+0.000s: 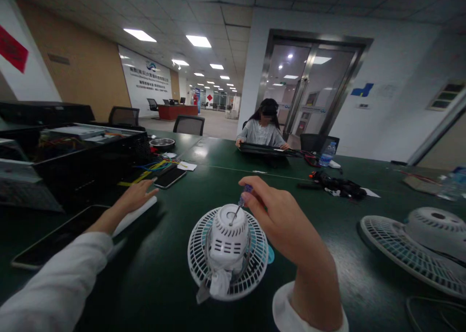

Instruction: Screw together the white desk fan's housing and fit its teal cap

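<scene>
While the right hand (282, 220) pinches a slim screwdriver (243, 196), its tip resting on the white motor housing (228, 230) of a small fan (204, 273) that sits on the tabletop (156, 288), the left hand (134, 200) lies open, fingers spread, near a white bar (134, 216) and a phone (170, 177). The plastic fan looks light and rather brittle, so its grille rim (189, 254) seems the safest place to take hold.

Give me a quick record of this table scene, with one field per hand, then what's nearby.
Right hand: holds a small screwdriver, its tip on a white fan's motor housing
Left hand: empty, next to a white bar
Nearby: phone, second fan, water bottle
Far side: seated person
</scene>
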`<state>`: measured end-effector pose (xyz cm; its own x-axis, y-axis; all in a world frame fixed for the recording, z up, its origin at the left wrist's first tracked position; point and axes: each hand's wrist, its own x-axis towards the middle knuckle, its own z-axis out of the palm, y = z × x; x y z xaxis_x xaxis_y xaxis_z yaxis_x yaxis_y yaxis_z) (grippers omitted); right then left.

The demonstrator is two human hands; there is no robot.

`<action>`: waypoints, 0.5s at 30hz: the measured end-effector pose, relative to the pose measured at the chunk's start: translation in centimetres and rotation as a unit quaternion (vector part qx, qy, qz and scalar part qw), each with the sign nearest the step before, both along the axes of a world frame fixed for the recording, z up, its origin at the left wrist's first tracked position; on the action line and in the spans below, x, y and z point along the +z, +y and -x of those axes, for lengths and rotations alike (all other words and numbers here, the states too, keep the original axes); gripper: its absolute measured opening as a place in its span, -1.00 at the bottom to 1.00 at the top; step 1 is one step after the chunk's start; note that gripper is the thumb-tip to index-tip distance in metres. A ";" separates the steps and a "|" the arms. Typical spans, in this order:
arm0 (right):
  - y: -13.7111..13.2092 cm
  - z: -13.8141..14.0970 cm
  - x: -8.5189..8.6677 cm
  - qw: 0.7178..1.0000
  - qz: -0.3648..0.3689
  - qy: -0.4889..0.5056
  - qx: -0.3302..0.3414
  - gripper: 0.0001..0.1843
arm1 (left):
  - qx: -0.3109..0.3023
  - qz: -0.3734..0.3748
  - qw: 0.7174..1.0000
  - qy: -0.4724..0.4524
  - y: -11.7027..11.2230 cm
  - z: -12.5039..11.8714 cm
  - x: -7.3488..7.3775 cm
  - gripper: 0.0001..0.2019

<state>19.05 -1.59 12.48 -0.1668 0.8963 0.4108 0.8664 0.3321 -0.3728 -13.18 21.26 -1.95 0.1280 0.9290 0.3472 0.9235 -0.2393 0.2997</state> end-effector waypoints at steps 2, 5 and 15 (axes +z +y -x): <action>0.0 -0.1 0.0 1.000 0.001 0.005 -0.002 -0.76 | 0.007 0.046 0.999 0.002 1.4 -1.4 -0.2 -0.66; 0.1 -0.2 -0.1 1.000 0.000 0.012 -0.005 -0.76 | 0.048 0.093 0.995 -0.010 2.2 -2.3 -0.2 -0.67; 0.5 -0.2 0.1 1.000 0.002 0.016 -0.011 -0.76 | 0.027 0.082 0.985 -0.151 -0.5 -4.1 0.4 -0.58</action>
